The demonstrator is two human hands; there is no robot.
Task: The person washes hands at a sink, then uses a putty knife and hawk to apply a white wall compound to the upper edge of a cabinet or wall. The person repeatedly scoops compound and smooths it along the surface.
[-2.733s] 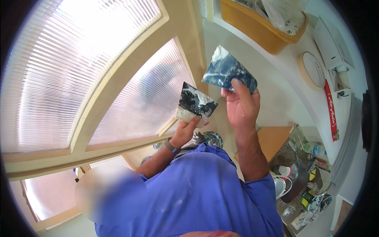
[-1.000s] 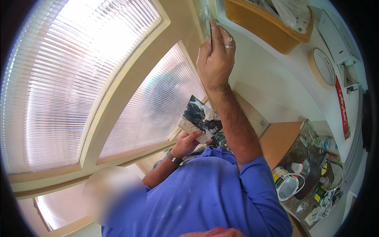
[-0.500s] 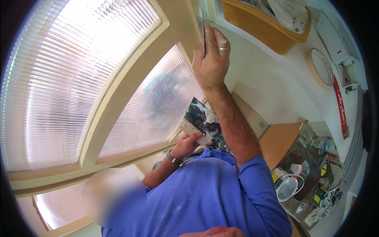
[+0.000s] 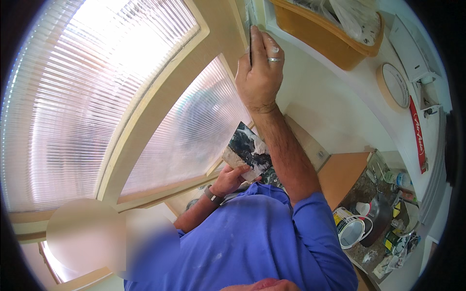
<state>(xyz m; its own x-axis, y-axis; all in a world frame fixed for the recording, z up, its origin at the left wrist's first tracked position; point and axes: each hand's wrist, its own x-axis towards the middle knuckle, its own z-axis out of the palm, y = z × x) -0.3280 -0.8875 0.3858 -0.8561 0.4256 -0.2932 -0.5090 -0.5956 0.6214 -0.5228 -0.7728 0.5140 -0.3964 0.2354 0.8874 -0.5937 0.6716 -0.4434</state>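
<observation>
Open paint can (image 4: 350, 229) on the cluttered bench (image 4: 361, 194) at lower right, white inside, contents not readable beyond that. A dark round lid or pan (image 4: 379, 219) sits just beside it, with small bottles and scraps around; too small to tell apart. Orange-brown tub (image 4: 335, 41) up on a shelf at top right, white plastic bagging (image 4: 359, 19) piled in it. Round roll of tape (image 4: 393, 85) lies flat on the white surface near the tub.

Room: big ribbed translucent window panes (image 4: 97, 97) in a cream frame (image 4: 160, 92), white wall (image 4: 330, 106) to the right. Person wears a blue shirt (image 4: 252, 247).

Right hand (image 4: 259, 72) raised high, arm stretched up, ring on one finger. Fingers closed around a thin scraper blade (image 4: 250, 29), pressing it edge-on against the frame where it meets the white wall at top centre.

Left hand (image 4: 232, 178) low near the chest, wristwatch on, elbow bent. Fingers wrapped around the lower edge of a flat board (image 4: 246, 151) smeared dark with white filler, held tilted, just beside the right forearm.
</observation>
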